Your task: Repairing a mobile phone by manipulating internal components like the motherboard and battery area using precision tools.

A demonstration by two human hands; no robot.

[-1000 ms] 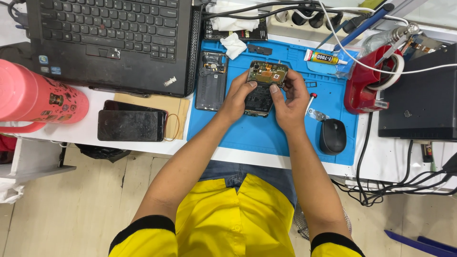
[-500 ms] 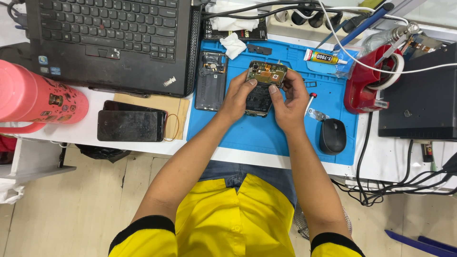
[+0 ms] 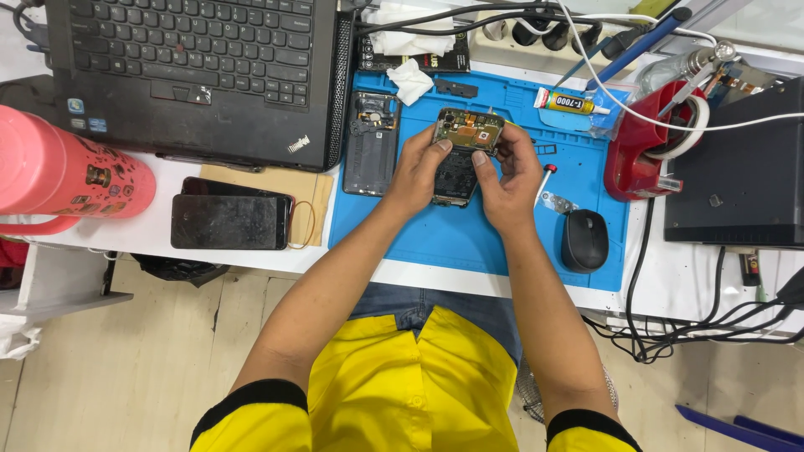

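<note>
On the blue repair mat [image 3: 469, 243], both hands grip an opened smartphone [image 3: 459, 159]. The left hand [image 3: 416, 172] and right hand [image 3: 507, 180] close around its edges. Its back is off, circuit board exposed; reassembly looks left.

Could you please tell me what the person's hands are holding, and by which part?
Both hands hold an opened phone above the blue mat: the left hand at its left edge, the right hand at its right edge and top.

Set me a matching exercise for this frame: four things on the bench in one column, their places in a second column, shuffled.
Things:
1. opened phone
2. computer mouse
3. glue tube
4. pink bottle

Places:
A. far left edge of the bench
B. blue mat, near right corner
C. held in left hand and right hand
D. blue mat, far right part

Pairs: 1-C, 2-B, 3-D, 4-A
</note>
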